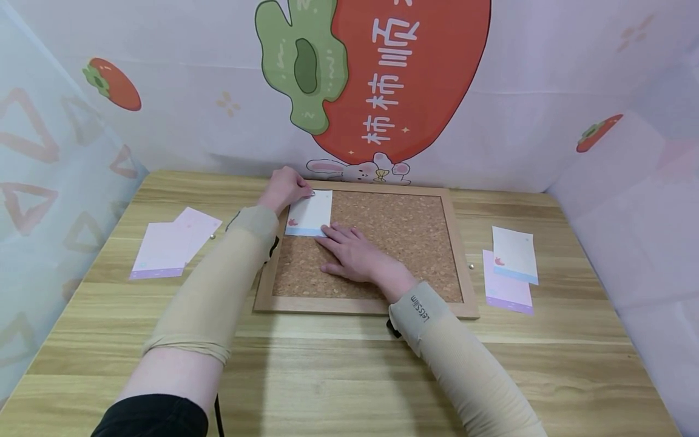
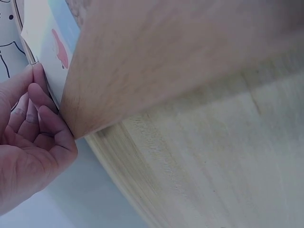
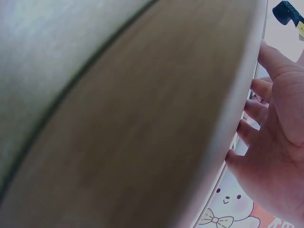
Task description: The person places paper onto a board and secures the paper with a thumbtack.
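Note:
A white note card (image 1: pixel 311 212) with a blue lower edge lies in the upper left corner of a wood-framed cork board (image 1: pixel 398 249). At the card's top edge my left hand (image 1: pixel 286 187) pinches a small silver thumbtack (image 1: pixel 313 193) between thumb and forefinger. Its other fingers are curled in the left wrist view, beside the board's frame (image 2: pixel 142 61). My right hand (image 1: pixel 355 254) lies palm down with fingers spread on the cork, fingertips at the card's lower right corner. In the right wrist view the fingers (image 3: pixel 244 133) reach over the board's face, their tips partly hidden.
Two overlapping pink-white note cards (image 1: pixel 158 249) lie on the table (image 1: pixel 317 364) at left, a silver thumbtack (image 1: pixel 212 237) beside them. At right, a blue-edged card (image 1: pixel 516 252) overlaps a purple-edged one (image 1: pixel 508 294), near another tack (image 1: pixel 471 266). A printed cloth backdrop (image 1: pixel 191 121) stands behind.

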`<action>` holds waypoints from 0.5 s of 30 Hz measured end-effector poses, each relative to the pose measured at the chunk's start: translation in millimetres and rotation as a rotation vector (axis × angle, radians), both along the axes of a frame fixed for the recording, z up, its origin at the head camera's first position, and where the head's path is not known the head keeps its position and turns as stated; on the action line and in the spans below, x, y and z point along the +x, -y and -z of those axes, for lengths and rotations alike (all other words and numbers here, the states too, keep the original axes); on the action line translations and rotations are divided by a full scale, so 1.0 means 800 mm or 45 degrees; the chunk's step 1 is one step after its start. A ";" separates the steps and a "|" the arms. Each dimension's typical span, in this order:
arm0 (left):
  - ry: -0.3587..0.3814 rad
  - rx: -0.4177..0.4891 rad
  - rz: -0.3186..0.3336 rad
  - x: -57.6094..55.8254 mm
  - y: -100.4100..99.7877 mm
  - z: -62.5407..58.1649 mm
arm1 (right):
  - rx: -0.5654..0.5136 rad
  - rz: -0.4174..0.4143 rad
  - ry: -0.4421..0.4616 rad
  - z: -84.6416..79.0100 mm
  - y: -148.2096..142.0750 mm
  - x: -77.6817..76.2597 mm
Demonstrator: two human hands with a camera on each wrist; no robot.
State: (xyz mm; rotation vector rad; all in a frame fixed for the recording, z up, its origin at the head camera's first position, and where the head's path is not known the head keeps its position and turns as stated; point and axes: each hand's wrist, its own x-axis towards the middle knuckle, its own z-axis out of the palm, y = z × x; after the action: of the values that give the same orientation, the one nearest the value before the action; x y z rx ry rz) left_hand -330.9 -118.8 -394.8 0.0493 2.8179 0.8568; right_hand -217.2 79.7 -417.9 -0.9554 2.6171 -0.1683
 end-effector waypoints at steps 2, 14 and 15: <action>0.002 -0.004 -0.004 -0.001 -0.001 0.001 | -0.002 0.001 -0.001 0.001 0.000 0.000; -0.007 0.002 -0.014 -0.001 -0.003 0.001 | -0.009 0.001 0.011 0.001 -0.001 0.000; -0.009 0.001 -0.016 -0.001 -0.003 0.001 | -0.009 0.001 0.010 0.001 -0.001 0.000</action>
State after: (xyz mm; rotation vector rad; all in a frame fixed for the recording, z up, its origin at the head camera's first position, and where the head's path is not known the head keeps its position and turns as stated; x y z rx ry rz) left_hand -331.9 -116.1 -395.8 0.0352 2.8268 0.8625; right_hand -217.3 80.3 -418.8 -0.9539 2.6119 -0.1807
